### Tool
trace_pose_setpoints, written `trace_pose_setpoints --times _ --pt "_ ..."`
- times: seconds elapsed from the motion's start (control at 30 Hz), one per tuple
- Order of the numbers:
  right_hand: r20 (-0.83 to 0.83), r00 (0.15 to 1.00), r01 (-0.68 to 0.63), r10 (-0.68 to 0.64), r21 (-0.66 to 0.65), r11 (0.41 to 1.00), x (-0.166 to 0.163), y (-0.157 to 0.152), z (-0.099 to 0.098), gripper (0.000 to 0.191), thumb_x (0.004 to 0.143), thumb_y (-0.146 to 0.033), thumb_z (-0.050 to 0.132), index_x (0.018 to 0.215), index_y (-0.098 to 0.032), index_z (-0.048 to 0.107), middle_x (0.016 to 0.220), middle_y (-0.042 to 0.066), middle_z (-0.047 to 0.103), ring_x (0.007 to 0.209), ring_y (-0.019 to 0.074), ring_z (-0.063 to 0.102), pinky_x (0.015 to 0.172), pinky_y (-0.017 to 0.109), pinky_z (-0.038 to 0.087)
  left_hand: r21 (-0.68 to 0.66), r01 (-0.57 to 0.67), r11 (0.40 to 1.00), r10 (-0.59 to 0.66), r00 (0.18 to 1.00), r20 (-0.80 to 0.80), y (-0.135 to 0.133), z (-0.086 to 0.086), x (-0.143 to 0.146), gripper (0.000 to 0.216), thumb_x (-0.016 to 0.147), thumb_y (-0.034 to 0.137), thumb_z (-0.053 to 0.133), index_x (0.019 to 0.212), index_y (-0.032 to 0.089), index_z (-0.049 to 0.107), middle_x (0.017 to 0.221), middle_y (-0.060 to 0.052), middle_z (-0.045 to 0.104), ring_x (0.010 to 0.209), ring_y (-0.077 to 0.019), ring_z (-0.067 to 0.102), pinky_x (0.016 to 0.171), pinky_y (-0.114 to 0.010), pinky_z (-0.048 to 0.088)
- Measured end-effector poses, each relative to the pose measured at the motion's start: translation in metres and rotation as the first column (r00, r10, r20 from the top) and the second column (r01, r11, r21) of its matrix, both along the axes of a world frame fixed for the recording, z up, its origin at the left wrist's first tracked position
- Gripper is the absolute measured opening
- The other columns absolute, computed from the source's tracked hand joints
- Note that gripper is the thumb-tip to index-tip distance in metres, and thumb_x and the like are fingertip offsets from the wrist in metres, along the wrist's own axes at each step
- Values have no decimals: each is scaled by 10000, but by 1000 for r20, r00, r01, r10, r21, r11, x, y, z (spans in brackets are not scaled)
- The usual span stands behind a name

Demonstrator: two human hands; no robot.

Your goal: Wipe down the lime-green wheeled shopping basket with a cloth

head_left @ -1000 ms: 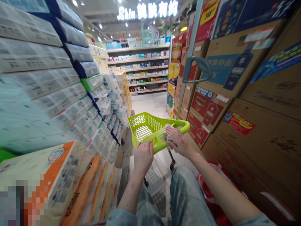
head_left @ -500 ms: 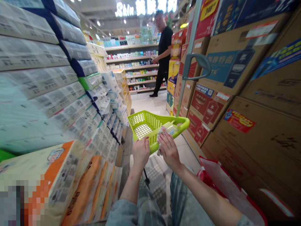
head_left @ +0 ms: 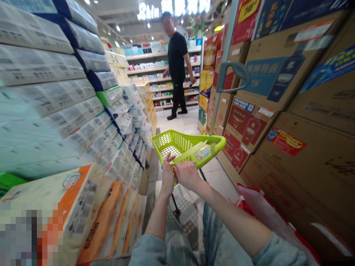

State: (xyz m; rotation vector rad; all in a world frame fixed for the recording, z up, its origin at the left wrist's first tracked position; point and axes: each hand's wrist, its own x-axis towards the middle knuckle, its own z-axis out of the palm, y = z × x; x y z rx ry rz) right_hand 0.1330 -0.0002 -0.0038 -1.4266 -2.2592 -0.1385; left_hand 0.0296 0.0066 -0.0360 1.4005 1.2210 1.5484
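In the head view, a lime-green plastic shopping basket (head_left: 190, 141) with lattice sides stands in front of me, on a wheeled frame. At its near left corner my left hand (head_left: 167, 177) is upright with its fingers stretched, so it is open. My right hand (head_left: 188, 174) is closed at the near rim, its fingertips close to my left thumb. The crumpled white wipe seen in it earlier is hidden beneath the fingers. A labelled clear panel (head_left: 204, 152) shows on the basket's near side. A tall grey pole with a loop handle (head_left: 232, 77) rises behind it.
Stacked tissue packs (head_left: 55, 96) line the left side, with orange-striped packs (head_left: 69, 207) close by. Cardboard cartons (head_left: 288, 140) wall the right. A red-and-white bag (head_left: 266, 210) sits low right. Ahead, a person in black (head_left: 177, 62) stands before stocked shelves (head_left: 141, 74).
My right hand has slid left from the clear panel to the near rim beside my left hand. My left fingers have straightened off the rim. The person ahead has moved left.
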Motion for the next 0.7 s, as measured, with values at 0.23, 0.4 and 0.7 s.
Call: trace_pose_setpoints --times 0.23,0.4,0.7 --pt "-189 980 14 58 361 933 -19 -20 -46 268 909 -165 436 1124 -152 594 1090 139 631 1120 267 509 975 453 392 -18 80 997 -75 979 192 -3 3 -2 628 909 636 175 1346 244 397 1269 -95 547 1139 -176 545 1007 -358 418" --pt "-117 981 -91 157 439 894 -10 -16 -57 340 908 -144 443 1235 -158 533 1145 111 612 1150 244 488 1033 443 357 -41 122 992 -117 985 125 -7 1 -8 610 913 618 213 1354 226 366 1114 -88 615 924 -160 606 910 -360 470" --pt "-5 1000 -22 25 260 965 -8 -15 -28 185 930 -255 450 885 -172 608 817 84 643 787 218 586 734 366 437 -81 146 986 -137 985 104 -14 5 -9 736 866 704 158 1398 226 334 1176 -122 621 968 -201 615 725 -304 508"
